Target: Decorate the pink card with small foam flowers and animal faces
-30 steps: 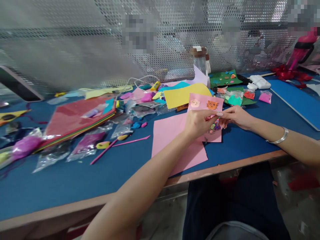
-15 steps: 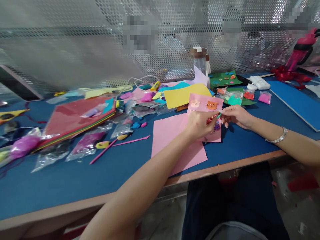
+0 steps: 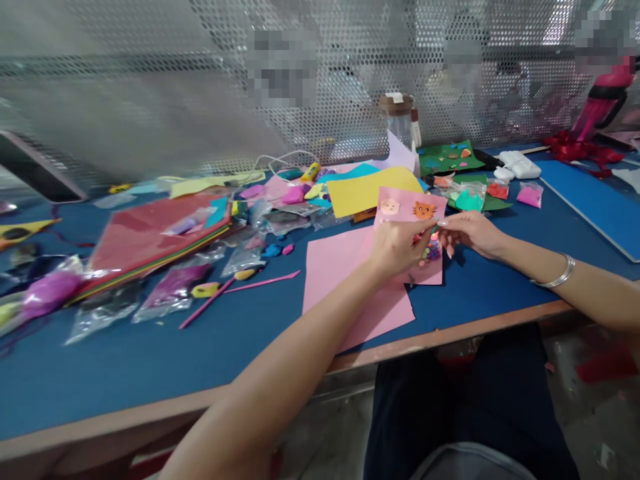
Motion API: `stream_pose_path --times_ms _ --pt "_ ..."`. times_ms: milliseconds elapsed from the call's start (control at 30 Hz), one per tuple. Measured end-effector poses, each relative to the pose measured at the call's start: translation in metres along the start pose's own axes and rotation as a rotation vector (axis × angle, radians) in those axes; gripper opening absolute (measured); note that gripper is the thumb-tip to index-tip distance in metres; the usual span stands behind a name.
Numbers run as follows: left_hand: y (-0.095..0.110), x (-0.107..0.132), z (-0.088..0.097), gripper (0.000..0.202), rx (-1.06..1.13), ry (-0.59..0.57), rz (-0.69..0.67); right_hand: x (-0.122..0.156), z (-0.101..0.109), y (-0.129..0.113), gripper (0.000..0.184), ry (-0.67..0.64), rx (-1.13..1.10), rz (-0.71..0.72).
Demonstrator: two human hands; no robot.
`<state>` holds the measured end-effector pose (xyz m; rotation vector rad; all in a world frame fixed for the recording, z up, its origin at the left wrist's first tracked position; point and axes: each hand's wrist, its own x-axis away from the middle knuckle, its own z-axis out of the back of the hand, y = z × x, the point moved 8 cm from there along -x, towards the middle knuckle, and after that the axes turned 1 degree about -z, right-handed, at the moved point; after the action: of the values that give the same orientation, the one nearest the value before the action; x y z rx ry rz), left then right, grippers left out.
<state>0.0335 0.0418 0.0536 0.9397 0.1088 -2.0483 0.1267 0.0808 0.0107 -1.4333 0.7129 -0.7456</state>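
My left hand (image 3: 400, 245) reaches over a pink card (image 3: 385, 196), its thumb and fingers closed in a pinch. My right hand (image 3: 473, 233) meets it from the right, also pinching, with the fingertips of both hands together. Between them is a small green bit of modelling clay, mostly hidden by the fingers. The card carries a pale animal face (image 3: 390, 206), an orange cat face (image 3: 424, 211) and a cluster of small coloured clay balls (image 3: 431, 253), partly covered by my left hand. A larger pink sheet (image 3: 340, 273) lies under the card.
Pink modelling tools (image 3: 207, 304) and bagged clay (image 3: 173, 288) lie left, beside a stack of coloured sheets (image 3: 155, 233). Behind the card are a yellow sheet (image 3: 370, 190), a lidded cup (image 3: 399, 120) and a decorated green sheet (image 3: 450, 159). A blue board (image 3: 595, 203) lies right.
My fingertips have closed further over the green clay, which shows less than before. My left fingers have shifted slightly, and more of the coloured balls shows beneath them.
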Motion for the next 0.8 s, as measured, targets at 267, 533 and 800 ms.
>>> stream_pose_path --times_ms 267,533,800 --pt "-0.004 0.002 -0.002 0.026 0.071 0.012 0.045 -0.002 0.001 -0.001 0.020 0.007 0.063 0.039" --pt "-0.007 0.000 0.006 0.028 -0.003 0.075 0.018 -0.003 0.013 -0.004 0.014 0.117 0.061 0.059" --pt "-0.006 0.001 0.000 0.028 0.005 0.051 -0.004 -0.002 0.006 -0.003 0.016 0.071 -0.006 0.023"
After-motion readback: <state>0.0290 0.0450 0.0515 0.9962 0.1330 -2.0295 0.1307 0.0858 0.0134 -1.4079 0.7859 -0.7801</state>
